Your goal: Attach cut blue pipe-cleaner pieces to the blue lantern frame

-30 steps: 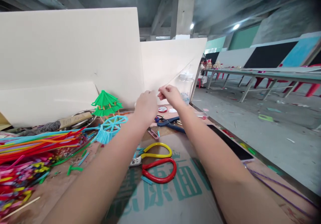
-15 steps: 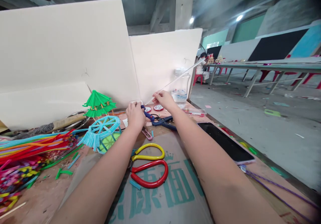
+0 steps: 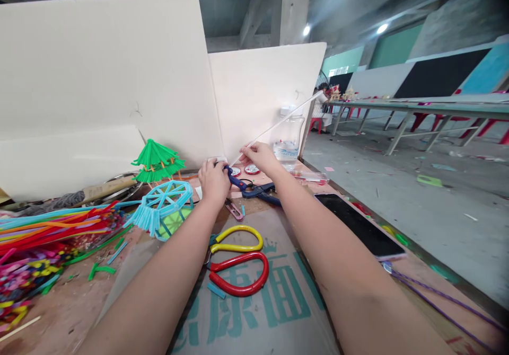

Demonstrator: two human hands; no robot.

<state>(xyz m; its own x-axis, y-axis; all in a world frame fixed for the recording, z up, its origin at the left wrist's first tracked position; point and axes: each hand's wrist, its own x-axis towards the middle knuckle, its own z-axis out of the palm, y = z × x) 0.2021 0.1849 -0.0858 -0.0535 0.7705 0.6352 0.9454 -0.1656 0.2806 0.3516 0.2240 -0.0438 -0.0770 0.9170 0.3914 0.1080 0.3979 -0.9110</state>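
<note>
Near the foot of the white boards, my left hand [image 3: 214, 181] is closed around a blue hot glue gun [image 3: 237, 181], most of which it hides. My right hand [image 3: 258, 156] pinches a long, thin, whitish glue stick [image 3: 282, 118] near its lower end. The stick slants up to the right, and its low end meets the back of the glue gun. Just below lie dark blue pliers [image 3: 262, 191] and a pink cutter knife [image 3: 234, 210]. Nearer me, scissors with a yellow and a red handle [image 3: 238, 274] rest on a printed sheet [image 3: 278, 304].
At left stand a green tiered roof model [image 3: 158, 160] and a light-blue frame [image 3: 165, 206], beside bundled coloured pipe cleaners [image 3: 59, 228]. A clear jar [image 3: 287, 138] stands behind my right hand. A phone [image 3: 360, 225] lies at right. A person [image 3: 323, 108] sits far off.
The view has shifted slightly. Both hands keep their hold on the glue gun and the stick, with the stick's low end staying at the gun.
</note>
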